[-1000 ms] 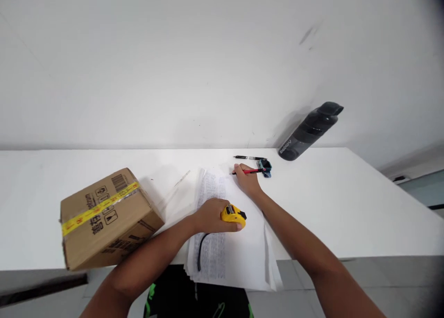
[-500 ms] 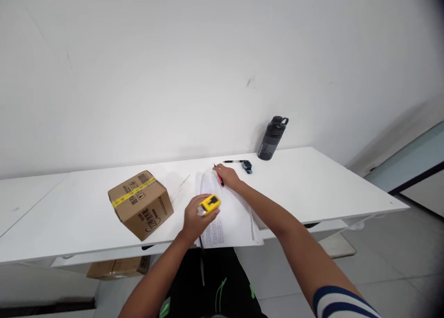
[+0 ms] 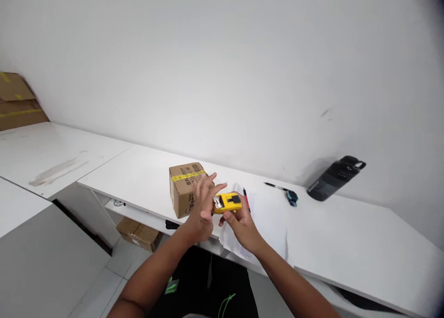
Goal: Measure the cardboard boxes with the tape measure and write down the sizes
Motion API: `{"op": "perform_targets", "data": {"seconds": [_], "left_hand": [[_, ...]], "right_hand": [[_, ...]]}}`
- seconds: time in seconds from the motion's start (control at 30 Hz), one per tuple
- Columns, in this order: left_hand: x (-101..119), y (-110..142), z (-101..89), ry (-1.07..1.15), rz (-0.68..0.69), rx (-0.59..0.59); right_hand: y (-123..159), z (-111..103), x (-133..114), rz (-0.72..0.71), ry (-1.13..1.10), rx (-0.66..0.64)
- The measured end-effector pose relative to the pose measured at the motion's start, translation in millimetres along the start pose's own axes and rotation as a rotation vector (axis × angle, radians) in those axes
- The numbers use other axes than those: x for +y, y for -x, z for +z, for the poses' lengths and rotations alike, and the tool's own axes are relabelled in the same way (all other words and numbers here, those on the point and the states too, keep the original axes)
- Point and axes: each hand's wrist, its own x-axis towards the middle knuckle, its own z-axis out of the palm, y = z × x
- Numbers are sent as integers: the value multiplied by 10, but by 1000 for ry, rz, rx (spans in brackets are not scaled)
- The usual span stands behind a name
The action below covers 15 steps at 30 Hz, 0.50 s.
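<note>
Held in my right hand (image 3: 246, 225) is a yellow tape measure (image 3: 229, 201) with a black slide on top and a metal-coloured end facing left. My left hand (image 3: 203, 209) is at that end with its fingers spread; whether it touches the tape measure I cannot tell. Just behind my left hand stands a taped cardboard box (image 3: 185, 188), partly covered by the fingers. A red and black pen (image 3: 246, 200) lies on white paper sheets (image 3: 268, 225) beyond my right hand.
A black pen (image 3: 275, 186) lies near a blue and dark watch-like object (image 3: 292, 198). Further right, a dark bottle (image 3: 333, 179) stands by the wall. Boxes (image 3: 17, 100) sit at the far left, and another box (image 3: 138, 235) is under the white table (image 3: 138, 170).
The tape measure has passed from my left hand to my right hand. My right hand has let go of the red pen, now on the paper. The view has turned left.
</note>
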Motion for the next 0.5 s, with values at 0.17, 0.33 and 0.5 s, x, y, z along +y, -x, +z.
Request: {"op": "perform_targets", "data": {"seconds": [0.17, 0.33, 0.5], "left_hand": [[-383, -107, -500, -574, -228, -187], [-735, -44, -750, -549, -357, -413], [-683, 89, -850, -404, -206, -470]], "right_hand": [[56, -160, 31, -108, 204, 216], [-25, -251, -154, -130, 311, 280], [-279, -174, -301, -103, 458, 228]]}}
